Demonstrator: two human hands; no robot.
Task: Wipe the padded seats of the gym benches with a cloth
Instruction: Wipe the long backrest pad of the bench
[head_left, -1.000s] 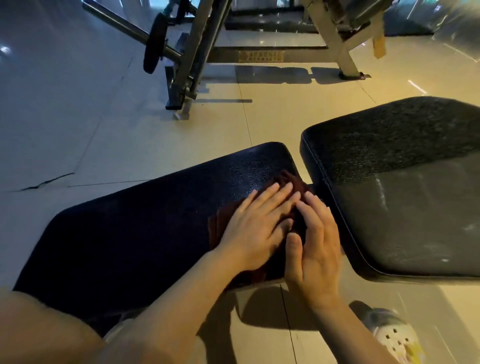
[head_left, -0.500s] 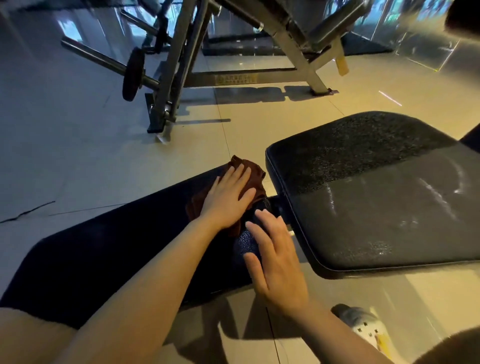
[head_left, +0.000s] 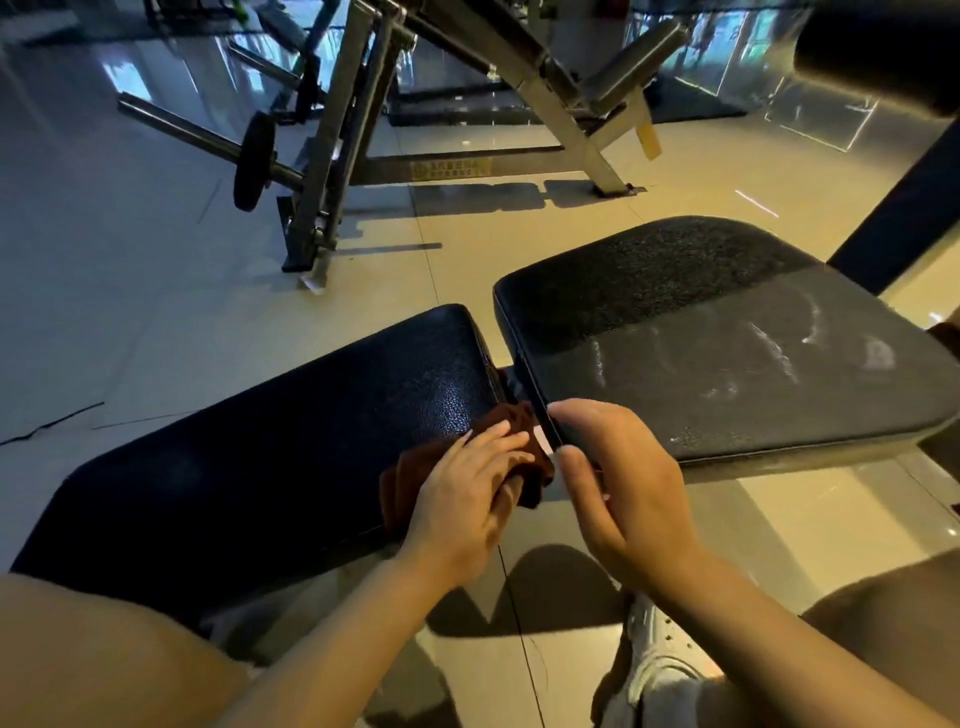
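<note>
While my left hand (head_left: 470, 499) lies over the crumpled dark brown cloth (head_left: 415, 475), its fingers (head_left: 493, 434) are stretched across the top of the fabric and the thumb is tucked under its near edge, so I am gripping the cloth against the near right corner of the long black textured padded seat (head_left: 270, 441). My right hand (head_left: 623, 483) is just beside it, fingers loosely curled around the near left corner of the wider grey-black padded seat (head_left: 727, 353); whether they actually clamp that edge I cannot tell. The cloth lies at the gap between the two pads. The wider pad carries pale smeared streaks across its nearer half. Below my wrists is the glossy beige tiled floor (head_left: 519, 249) and my white perforated shoe (head_left: 660, 660). Further off stands a grey steel weight machine frame (head_left: 343, 156) with a black weight plate (head_left: 253, 161) on its bar.
</note>
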